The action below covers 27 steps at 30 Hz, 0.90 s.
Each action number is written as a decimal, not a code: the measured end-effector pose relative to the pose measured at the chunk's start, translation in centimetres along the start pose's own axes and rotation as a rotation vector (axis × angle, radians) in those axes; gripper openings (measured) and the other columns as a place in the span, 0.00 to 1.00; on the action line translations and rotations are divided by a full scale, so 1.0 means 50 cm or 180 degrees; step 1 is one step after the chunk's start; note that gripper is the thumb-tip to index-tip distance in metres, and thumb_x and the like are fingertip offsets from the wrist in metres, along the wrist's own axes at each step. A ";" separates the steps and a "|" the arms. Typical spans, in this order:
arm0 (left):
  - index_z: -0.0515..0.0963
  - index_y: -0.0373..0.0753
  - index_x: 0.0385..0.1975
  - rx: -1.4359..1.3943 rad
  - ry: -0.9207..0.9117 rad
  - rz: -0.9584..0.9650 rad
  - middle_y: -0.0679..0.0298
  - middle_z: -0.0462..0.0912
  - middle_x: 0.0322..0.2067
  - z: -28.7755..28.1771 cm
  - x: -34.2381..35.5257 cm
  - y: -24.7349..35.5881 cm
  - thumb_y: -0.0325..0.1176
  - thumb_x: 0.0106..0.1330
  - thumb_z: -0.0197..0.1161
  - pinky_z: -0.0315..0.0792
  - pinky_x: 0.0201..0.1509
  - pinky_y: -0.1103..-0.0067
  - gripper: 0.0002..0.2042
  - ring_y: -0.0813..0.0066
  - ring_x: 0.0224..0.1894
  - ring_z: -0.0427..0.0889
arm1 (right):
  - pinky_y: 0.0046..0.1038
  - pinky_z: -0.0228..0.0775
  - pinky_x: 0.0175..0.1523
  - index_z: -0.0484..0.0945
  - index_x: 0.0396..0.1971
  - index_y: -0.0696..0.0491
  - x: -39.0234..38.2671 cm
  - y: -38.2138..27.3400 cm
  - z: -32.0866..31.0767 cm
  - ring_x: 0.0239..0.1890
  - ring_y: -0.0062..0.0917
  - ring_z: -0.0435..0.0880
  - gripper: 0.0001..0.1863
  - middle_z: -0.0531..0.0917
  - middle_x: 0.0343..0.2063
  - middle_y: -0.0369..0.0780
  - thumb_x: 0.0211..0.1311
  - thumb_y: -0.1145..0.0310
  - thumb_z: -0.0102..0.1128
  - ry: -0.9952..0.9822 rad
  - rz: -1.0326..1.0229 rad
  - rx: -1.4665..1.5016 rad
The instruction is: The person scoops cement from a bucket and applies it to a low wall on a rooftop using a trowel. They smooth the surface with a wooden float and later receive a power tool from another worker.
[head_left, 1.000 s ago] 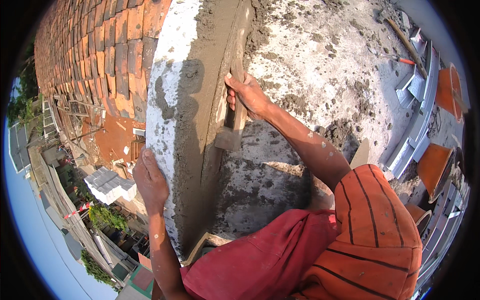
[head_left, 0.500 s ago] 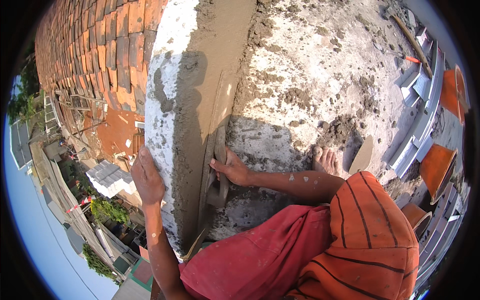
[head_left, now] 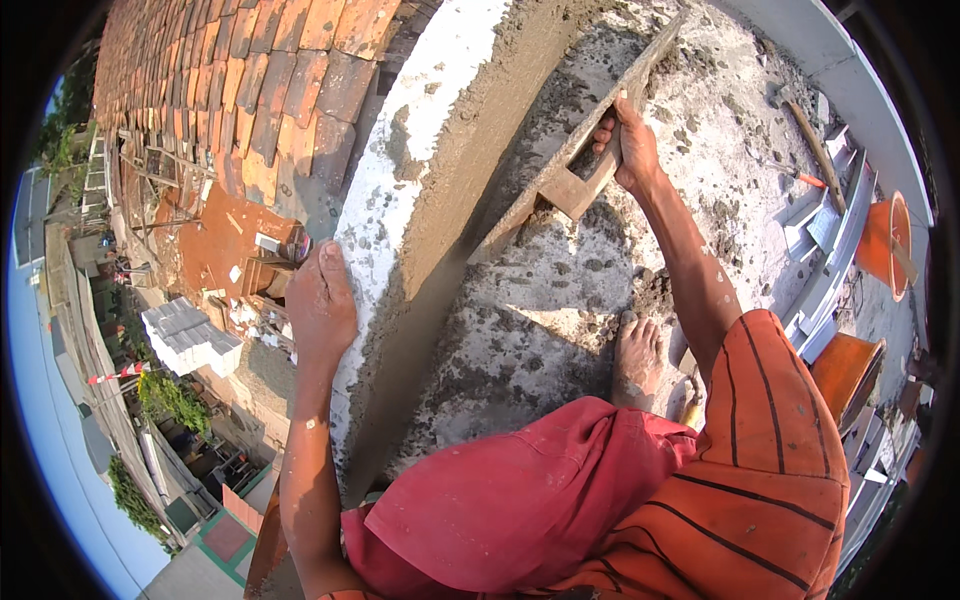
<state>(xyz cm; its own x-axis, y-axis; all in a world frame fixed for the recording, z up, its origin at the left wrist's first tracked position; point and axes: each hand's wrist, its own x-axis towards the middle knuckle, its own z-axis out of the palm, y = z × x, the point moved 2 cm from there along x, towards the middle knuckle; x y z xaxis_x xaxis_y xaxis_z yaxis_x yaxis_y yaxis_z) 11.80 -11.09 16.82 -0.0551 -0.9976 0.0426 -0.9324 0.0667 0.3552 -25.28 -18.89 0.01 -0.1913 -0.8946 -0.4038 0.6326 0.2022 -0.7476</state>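
My right hand (head_left: 635,145) is wrapped round the handle of a long plastering float (head_left: 560,190), which is caked with grey mortar. The float is tilted, its blade beside the low wall and over the spattered floor. Wet grey mortar (head_left: 465,170) coats the wall's inner side, rough in the sunlit stretch and smoother in shade. My left hand (head_left: 325,300) rests against the outer edge of the white wall top (head_left: 385,200); the thumb shows, but the other fingers are mostly hidden. Mortar lumps dot the white wall top.
My bare foot (head_left: 637,360) stands on the mortar-spattered floor (head_left: 545,290). At the right are a wooden-handled tool (head_left: 815,150), metal channels (head_left: 835,260) and orange buckets (head_left: 880,245). Beyond the wall lie a tiled roof (head_left: 260,90) and, far below, stacked grey blocks (head_left: 190,335).
My right hand has lifted the float off the mortar face and moved it up and right, turning it on its side. My left hand stays at the wall edge. The view has shifted.
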 end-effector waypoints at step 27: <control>0.74 0.27 0.35 -0.0103 -0.0336 -0.0288 0.39 0.76 0.29 -0.001 0.007 -0.006 0.42 0.74 0.36 0.66 0.38 0.60 0.24 0.41 0.34 0.74 | 0.22 0.66 0.21 0.59 0.34 0.46 -0.059 0.155 0.158 0.17 0.17 0.68 0.16 0.66 0.19 0.31 0.68 0.52 0.53 -0.0622 0.0872 0.0180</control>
<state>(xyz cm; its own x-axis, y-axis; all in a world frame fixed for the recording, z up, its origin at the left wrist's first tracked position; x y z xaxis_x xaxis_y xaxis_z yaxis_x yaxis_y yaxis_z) 12.09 -11.46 16.77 -0.0102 -0.9960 -0.0888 -0.9234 -0.0247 0.3831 -13.89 -17.85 -0.43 0.1357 -0.8706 -0.4729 0.6822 0.4282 -0.5927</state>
